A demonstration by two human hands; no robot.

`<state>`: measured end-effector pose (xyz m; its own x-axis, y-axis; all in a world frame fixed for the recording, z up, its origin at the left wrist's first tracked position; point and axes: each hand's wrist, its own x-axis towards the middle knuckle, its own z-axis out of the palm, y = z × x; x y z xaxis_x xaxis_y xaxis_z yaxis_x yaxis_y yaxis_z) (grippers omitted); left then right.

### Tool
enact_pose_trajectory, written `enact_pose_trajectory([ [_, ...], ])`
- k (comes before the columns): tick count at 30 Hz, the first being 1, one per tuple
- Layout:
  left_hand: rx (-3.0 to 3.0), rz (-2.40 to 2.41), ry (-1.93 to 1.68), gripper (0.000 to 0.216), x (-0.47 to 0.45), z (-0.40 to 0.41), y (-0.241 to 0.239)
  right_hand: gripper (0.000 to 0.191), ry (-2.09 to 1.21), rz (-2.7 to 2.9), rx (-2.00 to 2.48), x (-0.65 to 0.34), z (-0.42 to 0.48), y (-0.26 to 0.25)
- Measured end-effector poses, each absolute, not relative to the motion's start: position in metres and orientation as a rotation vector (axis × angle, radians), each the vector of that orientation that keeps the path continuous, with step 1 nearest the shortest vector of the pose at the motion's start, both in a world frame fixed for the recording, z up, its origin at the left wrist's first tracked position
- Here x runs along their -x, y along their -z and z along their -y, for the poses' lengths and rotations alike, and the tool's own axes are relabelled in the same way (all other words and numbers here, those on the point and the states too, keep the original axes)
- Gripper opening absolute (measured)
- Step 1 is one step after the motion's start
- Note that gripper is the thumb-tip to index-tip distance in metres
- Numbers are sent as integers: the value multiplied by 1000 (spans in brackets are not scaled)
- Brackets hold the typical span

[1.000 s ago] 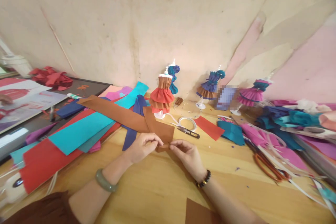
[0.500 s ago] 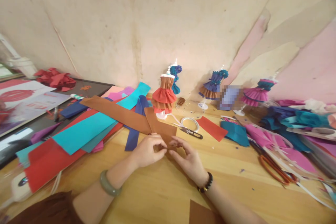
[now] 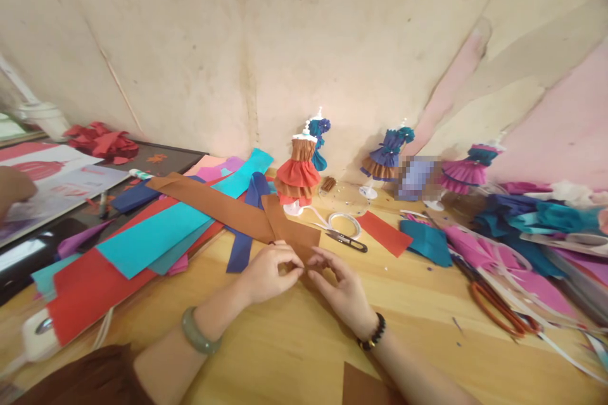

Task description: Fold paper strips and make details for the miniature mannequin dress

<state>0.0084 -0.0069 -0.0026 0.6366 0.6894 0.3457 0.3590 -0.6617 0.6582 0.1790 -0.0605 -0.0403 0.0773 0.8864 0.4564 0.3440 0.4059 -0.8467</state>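
My left hand [image 3: 273,271], with a jade-green bangle on its wrist, is closed in a pinch at the near end of a brown crepe paper strip [image 3: 285,215]. Facing it, my right hand [image 3: 342,288], wearing a black bead bracelet, pinches the same end, thumb and forefinger close to the left fingertips. The fingers partly cover the paper between them. A second, long brown strip [image 3: 218,202] runs off to the left. Just behind the paper stands a small white dress form with a brown and red ruffled dress [image 3: 298,171].
Thread snips [image 3: 349,241] and a coil of white ribbon [image 3: 344,225] lie beyond my right hand. Orange-handled scissors [image 3: 503,313] rest among pink and teal paper at right. Turquoise paper [image 3: 147,243] and red paper [image 3: 80,304] overlap at left. More dressed forms [image 3: 387,155] stand by the wall.
Both hands stay nearly in place, with a slight shift of the fingers. A blurred brownish shape, perhaps part of another person, now covers the printed sheet at the left edge.
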Motion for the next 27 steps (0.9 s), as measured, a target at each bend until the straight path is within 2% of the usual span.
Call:
enact_pose_trajectory([
  [27,-2403,-824,-814,8,-7,8,3,36,-428,1683,1125,-181,63,48],
])
